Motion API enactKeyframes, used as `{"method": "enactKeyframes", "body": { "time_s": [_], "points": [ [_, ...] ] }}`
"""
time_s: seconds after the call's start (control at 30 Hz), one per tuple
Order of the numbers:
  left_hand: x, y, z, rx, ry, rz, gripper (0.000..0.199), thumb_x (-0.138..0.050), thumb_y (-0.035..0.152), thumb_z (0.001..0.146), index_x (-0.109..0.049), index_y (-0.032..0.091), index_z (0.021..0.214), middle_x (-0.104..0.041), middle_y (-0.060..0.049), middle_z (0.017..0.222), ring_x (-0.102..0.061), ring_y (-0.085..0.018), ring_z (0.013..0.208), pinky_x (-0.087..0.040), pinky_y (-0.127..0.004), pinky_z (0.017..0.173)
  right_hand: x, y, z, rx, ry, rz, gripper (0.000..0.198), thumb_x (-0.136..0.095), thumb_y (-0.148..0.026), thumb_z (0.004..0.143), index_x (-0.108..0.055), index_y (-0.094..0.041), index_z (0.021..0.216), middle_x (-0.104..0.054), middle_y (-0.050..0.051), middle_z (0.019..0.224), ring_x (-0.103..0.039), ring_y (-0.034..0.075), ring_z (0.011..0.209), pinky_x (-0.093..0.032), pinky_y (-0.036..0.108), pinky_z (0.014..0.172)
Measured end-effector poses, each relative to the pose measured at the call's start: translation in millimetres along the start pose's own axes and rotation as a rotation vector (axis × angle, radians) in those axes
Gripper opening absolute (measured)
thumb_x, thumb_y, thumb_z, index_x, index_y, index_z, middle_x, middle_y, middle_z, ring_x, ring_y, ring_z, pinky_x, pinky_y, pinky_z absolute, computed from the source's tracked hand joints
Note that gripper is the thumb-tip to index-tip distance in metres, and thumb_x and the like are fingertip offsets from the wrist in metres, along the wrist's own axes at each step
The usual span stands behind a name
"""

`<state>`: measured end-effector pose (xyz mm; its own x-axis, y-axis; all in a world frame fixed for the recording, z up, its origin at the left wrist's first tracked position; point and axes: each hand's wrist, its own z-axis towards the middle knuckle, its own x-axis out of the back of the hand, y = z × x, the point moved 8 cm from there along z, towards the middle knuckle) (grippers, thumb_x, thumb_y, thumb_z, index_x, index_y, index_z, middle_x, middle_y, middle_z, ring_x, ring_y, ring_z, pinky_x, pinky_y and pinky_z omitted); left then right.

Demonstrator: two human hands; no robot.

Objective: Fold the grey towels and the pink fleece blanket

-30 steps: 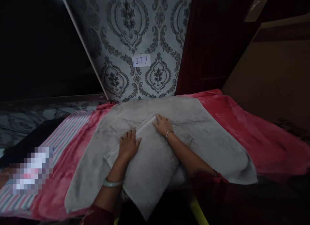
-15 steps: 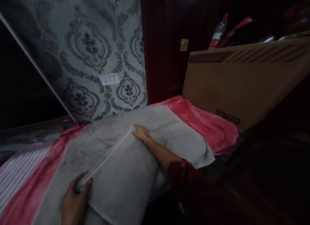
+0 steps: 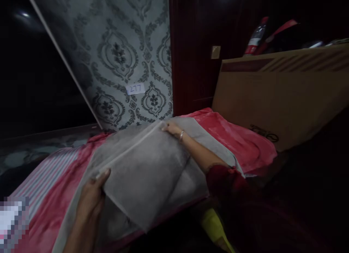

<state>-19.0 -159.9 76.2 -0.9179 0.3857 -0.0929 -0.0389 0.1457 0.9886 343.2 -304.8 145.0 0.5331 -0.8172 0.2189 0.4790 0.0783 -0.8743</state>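
A folded grey cloth (image 3: 141,173) is stretched between my two hands, a little above a larger grey cloth. My left hand (image 3: 94,191) pinches its near left corner, thumb on top. At its far right corner my right hand (image 3: 172,129), with a bracelet on the wrist, grips the edge between thumb and fingers. One corner of the folded piece hangs down towards me. Under it the grey cloth (image 3: 195,173) lies spread over a red blanket (image 3: 231,140). I cannot tell whether the two grey layers are one piece.
A large cardboard box (image 3: 272,96) stands at the right, with a bottle (image 3: 256,36) behind its top edge. Striped fabric (image 3: 51,169) lies at the left. Behind are patterned wallpaper (image 3: 120,56), a paper label (image 3: 135,88) reading 277 and a dark screen-like panel (image 3: 40,82).
Both hands have lifted the folded grey cloth and moved it away from me towards the wall, pulling its edge taut. The view has shifted slightly left, and something yellow shows below.
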Motion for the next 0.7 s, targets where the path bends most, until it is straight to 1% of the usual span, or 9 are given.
{"method": "enactKeyframes", "body": {
  "time_s": [0.1,0.17,0.23,0.27,0.33,0.4,0.57,0.63,0.7],
  "points": [
    [-6.7,76.1,-4.3,-0.379,0.059,0.212,0.033,-0.077,0.038,0.067,-0.066,0.017,0.09,-0.069,-0.001,0.079,-0.067,-0.025,0.086,-0.059,-0.039,0.08,22.1,-17.4,27.7,0.011,-0.045,0.027,0.029,-0.074,-0.039,0.068,-0.065,-0.015,0.08,-0.064,-0.002,0.073,-0.059,0.017,0.076,-0.051,0.034,0.082],
    [-12.5,116.2,-6.3,-0.621,0.071,0.276,0.033,-0.074,0.042,0.073,-0.065,0.017,0.092,-0.069,-0.002,0.084,-0.066,-0.024,0.093,-0.057,-0.039,0.085,48.9,-38.7,37.2,0.147,-0.009,0.037,0.034,-0.073,-0.035,0.067,-0.066,-0.015,0.093,-0.068,0.0,0.087,-0.06,0.018,0.086,-0.05,0.036,0.088],
    [-14.1,136.9,-7.0,-0.804,0.076,0.309,0.034,-0.07,0.046,0.078,-0.064,0.017,0.095,-0.07,-0.003,0.091,-0.064,-0.023,0.098,-0.055,-0.04,0.09,72.6,-53.6,29.1,0.29,0.054,-0.005,0.041,-0.072,-0.034,0.068,-0.066,-0.014,0.103,-0.068,0.004,0.1,-0.06,0.021,0.095,-0.049,0.038,0.092],
    [-12.9,138.8,-6.8,-0.867,0.078,0.338,0.035,-0.069,0.048,0.078,-0.064,0.017,0.095,-0.07,-0.003,0.093,-0.063,-0.022,0.099,-0.054,-0.041,0.092,81.1,-55.1,17.8,0.337,0.09,-0.048,0.043,-0.072,-0.035,0.069,-0.065,-0.015,0.106,-0.067,0.005,0.105,-0.06,0.022,0.097,-0.048,0.038,0.093],
    [-6.6,126.9,-7.7,-0.95,0.079,0.424,0.037,-0.07,0.052,0.076,-0.064,0.019,0.091,-0.069,-0.004,0.095,-0.063,-0.022,0.098,-0.052,-0.042,0.096,90.0,-45.1,-16.9,0.374,0.151,-0.152,0.042,-0.07,-0.04,0.074,-0.065,-0.016,0.107,-0.066,0.008,0.108,-0.059,0.023,0.099,-0.048,0.039,0.092],
    [3.5,97.5,-12.2,-0.974,0.047,0.52,0.034,-0.07,0.052,0.073,-0.065,0.021,0.086,-0.068,-0.006,0.095,-0.063,-0.024,0.098,-0.05,-0.042,0.099,89.1,-21.7,-61.1,0.345,0.15,-0.245,0.036,-0.068,-0.045,0.078,-0.066,-0.018,0.102,-0.066,0.009,0.105,-0.059,0.025,0.096,-0.049,0.039,0.089],
    [31.8,-0.6,-42.0,-0.821,-0.107,0.679,0.021,-0.061,0.036,0.072,-0.072,0.024,0.085,-0.067,-0.007,0.098,-0.064,-0.025,0.098,-0.053,-0.038,0.092,76.3,41.1,-166.4,0.198,0.02,-0.329,0.017,-0.061,-0.039,0.079,-0.065,-0.025,0.087,-0.065,0.008,0.096,-0.058,0.028,0.099,-0.048,0.043,0.092],
    [39.2,-28.6,-56.3,-0.761,-0.124,0.703,0.024,-0.057,0.031,0.071,-0.073,0.024,0.087,-0.066,-0.007,0.101,-0.064,-0.025,0.101,-0.053,-0.038,0.093,75.0,55.1,-194.4,0.148,0.017,-0.311,0.016,-0.057,-0.031,0.075,-0.065,-0.026,0.088,-0.065,0.008,0.099,-0.059,0.029,0.103,-0.048,0.045,0.096],
    [44.2,-44.4,-68.0,-0.744,-0.086,0.697,0.027,-0.055,0.027,0.071,-0.074,0.024,0.09,-0.065,-0.008,0.11,-0.064,-0.025,0.108,-0.052,-0.039,0.098,76.3,64.4,-213.7,0.096,0.062,-0.298,0.023,-0.055,-0.027,0.069,-0.065,-0.027,0.089,-0.065,0.009,0.103,-0.059,0.029,0.106,-0.047,0.047,0.098]
  ]
}}
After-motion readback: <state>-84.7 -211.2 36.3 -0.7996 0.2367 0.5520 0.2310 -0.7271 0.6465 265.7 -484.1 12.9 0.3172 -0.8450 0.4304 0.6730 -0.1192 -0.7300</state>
